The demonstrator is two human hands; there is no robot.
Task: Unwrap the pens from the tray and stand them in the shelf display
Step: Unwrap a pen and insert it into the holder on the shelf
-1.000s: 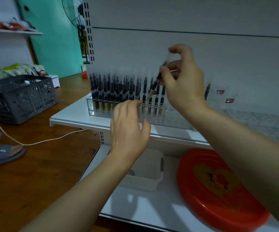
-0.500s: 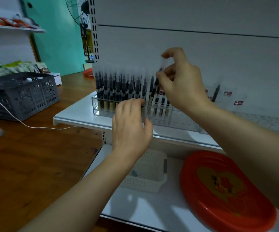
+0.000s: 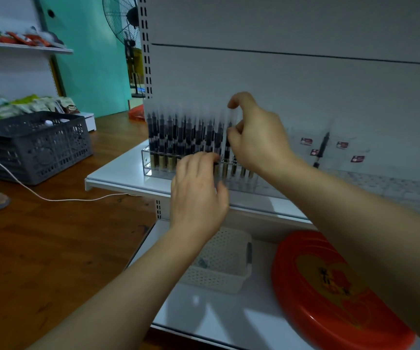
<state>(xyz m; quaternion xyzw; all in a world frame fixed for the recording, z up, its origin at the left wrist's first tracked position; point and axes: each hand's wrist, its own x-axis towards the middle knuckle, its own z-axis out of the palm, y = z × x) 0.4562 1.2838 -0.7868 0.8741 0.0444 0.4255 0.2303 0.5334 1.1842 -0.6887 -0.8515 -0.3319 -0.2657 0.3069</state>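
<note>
A clear acrylic display rack [image 3: 146, 161] stands on the white upper shelf [image 3: 118, 176], filled on its left with several upright black-and-gold pens [image 3: 178, 137]. My right hand [image 3: 259, 132] pinches one pen [image 3: 228, 145] by its clear cap, upright at the right end of the row, its tip down in the rack. In front of the rack, my left hand [image 3: 199, 195] has its fingertips against the rack's top edge and holds nothing. A single pen [image 3: 321, 150] stands alone farther right in the rack. The red tray [image 3: 330, 294] lies on the lower shelf.
A white perforated basket [image 3: 219, 271] sits on the lower shelf beside the red tray. A grey crate [image 3: 35, 145] stands on the wooden floor at left, with a white cable [image 3: 52, 198] trailing past it. A fan [image 3: 123, 18] stands behind the shelf upright.
My right hand has brought the pen from tilted above the row to upright and lower into the rack. My left hand has moved forward until its fingertips touch the rack's edge.
</note>
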